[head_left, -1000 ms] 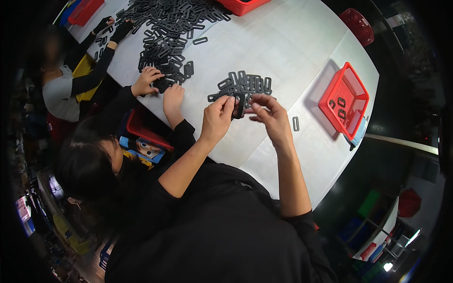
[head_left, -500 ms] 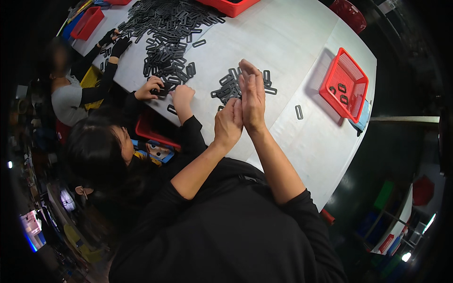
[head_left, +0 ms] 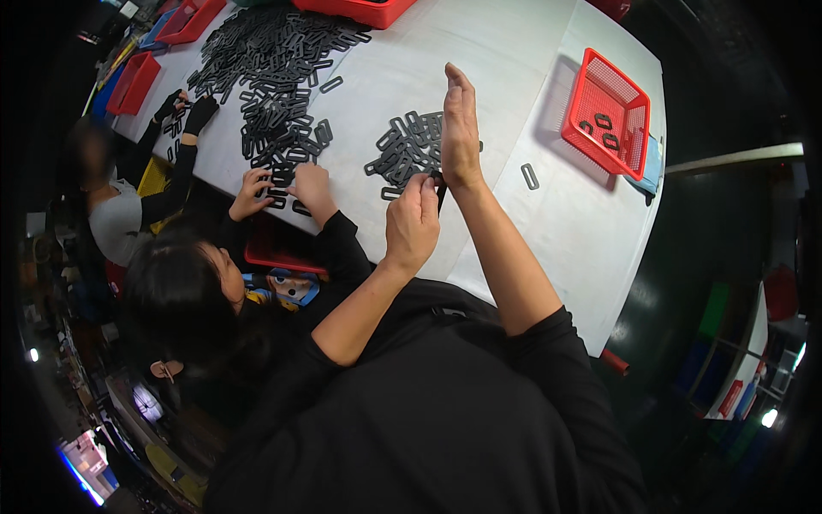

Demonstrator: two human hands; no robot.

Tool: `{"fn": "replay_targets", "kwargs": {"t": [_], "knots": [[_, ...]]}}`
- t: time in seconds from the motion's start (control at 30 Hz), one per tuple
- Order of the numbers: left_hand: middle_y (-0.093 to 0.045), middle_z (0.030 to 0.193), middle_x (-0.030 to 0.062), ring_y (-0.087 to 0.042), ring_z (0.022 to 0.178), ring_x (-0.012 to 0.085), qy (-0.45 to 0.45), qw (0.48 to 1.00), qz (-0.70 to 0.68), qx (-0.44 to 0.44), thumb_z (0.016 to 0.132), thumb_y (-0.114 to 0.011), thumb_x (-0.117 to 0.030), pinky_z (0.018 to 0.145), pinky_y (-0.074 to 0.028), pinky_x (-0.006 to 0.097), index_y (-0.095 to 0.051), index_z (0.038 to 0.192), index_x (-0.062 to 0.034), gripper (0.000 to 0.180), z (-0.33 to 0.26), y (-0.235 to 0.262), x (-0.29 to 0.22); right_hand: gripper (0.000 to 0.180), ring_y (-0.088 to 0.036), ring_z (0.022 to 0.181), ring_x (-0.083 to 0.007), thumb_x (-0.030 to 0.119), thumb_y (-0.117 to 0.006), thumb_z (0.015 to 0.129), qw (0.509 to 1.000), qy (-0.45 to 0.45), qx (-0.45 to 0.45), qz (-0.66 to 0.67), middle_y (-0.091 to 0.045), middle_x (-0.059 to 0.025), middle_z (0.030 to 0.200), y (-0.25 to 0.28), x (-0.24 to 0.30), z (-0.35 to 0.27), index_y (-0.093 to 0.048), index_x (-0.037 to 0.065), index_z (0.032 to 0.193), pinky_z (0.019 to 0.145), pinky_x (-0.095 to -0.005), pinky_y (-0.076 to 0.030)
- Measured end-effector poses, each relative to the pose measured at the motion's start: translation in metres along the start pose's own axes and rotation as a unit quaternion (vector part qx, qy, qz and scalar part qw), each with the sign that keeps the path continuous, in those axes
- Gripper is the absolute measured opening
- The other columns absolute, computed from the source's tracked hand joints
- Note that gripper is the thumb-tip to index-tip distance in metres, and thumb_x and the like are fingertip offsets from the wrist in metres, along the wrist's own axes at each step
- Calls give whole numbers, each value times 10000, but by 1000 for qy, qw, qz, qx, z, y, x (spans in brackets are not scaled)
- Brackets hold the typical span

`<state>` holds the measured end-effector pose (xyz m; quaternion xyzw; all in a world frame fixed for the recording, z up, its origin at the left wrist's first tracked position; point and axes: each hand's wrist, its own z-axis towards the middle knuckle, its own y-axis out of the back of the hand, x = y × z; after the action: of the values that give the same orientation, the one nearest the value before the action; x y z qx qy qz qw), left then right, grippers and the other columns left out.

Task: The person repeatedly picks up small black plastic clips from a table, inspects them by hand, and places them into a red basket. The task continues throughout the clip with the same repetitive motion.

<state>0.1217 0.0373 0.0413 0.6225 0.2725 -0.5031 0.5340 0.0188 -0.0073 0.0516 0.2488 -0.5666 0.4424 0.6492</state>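
Left hand [head_left: 413,221] closed in a pinch on a small black plastic link [head_left: 437,190], held up above the near edge of the white bench [head_left: 505,51]. Right hand [head_left: 460,128] open, flat and upright, fingers [head_left: 454,86] straight and pointing to the far side, heel of the palm touching the link just beside the left fingertips. Beneath and left of both hands, a loose pile of black links [head_left: 402,150] on the bench. Right of the right wrist, a single link [head_left: 530,176] lying alone on the white surface. Farther right, near the bench's right edge, a red mesh basket [head_left: 638,94] with a few black links inside, tilted a little in the view. Far left, a much larger heap of black links [head_left: 265,60] spread over the bench toward its far corner. At the near left edge of the bench, a co-worker's two bare hands [head_left: 282,187] fingering links at the fringe of that heap, dark sleeves behind them. Farther left, another person's gloved hands [head_left: 187,107] on the bench beside more links. Red trays [head_left: 133,81] at the far left corner, and another red bin [head_left: 364,10] at the far edge.
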Motion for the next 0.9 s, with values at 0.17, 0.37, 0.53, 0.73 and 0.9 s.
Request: {"fn": "replay_targets", "kwargs": {"t": [0.17,0.37,0.53,0.73,0.9], "knots": [[-583,702,195,-574,639,378,-55,997,21,-52,920,-395,-156,547,-432,387,-504,871,19,211,35,7,-3,435,-430,1098,-237,305,-324,954,1000,-7,18,-4,-427,-167,1243,-9,-20,-26,-386,19,1277,964,-320,-299],[-530,622,102,-476,517,166,-45,997,-17,58,944,-387,-195,489,-384,301,-518,889,11,251,16,6,5,415,-461,1089,-339,284,-366,939,955,-58,-92,-275,-413,-214,1233,25,-49,1,-392,22,1259,919,-379,-372],[-613,726,159,-558,540,229,-2,997,-73,24,941,-381,-176,524,-424,329,-527,893,17,246,15,-5,11,400,-464,1101,-351,305,-371,933,943,-87,-108,-302,-393,-188,1264,36,-32,12,-408,72,1255,950,-476,-323],[-541,673,222,-537,652,415,20,999,-25,1,917,-379,-208,558,-392,442,-499,808,-6,259,23,-7,25,356,-414,1177,-328,277,-418,912,882,-117,-35,-456,-384,-133,1300,7,-40,-8,-429,144,1242,959,-591,-260],[-538,608,213,-554,600,398,-19,999,-21,24,895,-429,-192,520,-397,481,-486,850,-48,161,3,-18,21,352,-473,1109,-288,265,-412,924,867,-87,-81,-483,-424,-111,1262,34,-48,5,-426,103,1235,864,-485,-357]]}}
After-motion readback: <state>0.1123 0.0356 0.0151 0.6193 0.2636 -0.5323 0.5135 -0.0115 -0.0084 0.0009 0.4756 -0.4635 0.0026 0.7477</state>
